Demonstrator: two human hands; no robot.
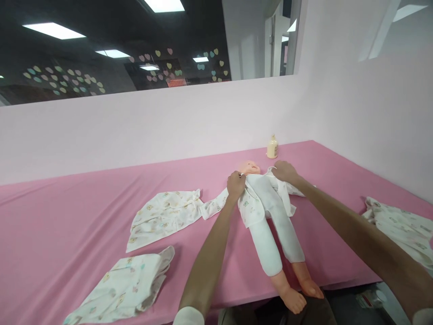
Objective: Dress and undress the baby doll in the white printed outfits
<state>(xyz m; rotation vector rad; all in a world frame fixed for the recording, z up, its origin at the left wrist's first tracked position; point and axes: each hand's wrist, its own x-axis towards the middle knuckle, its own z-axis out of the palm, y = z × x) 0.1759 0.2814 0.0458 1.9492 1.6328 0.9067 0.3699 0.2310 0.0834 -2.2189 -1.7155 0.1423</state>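
Observation:
A baby doll [265, 192] lies on its back on the pink sheet, head away from me and feet over the near edge. It has a white cloth body and wears a small printed baby shirt [249, 207], which hangs apart at the front. My left hand [236, 184] is closed on the shirt's edge by the doll's shoulder, below the head. Across the chest, my right hand [284, 170] pinches the shirt near the opposite shoulder, its fingertips partly hidden. One sleeve [214, 205] stretches out flat to the left.
A spread printed garment [165, 212] and a folded printed cloth [125, 284] lie to the left. More printed cloth [402, 225] is at the right edge. A cream pump bottle [272, 147] stands behind the doll. White walls border the pink-covered table [84, 207].

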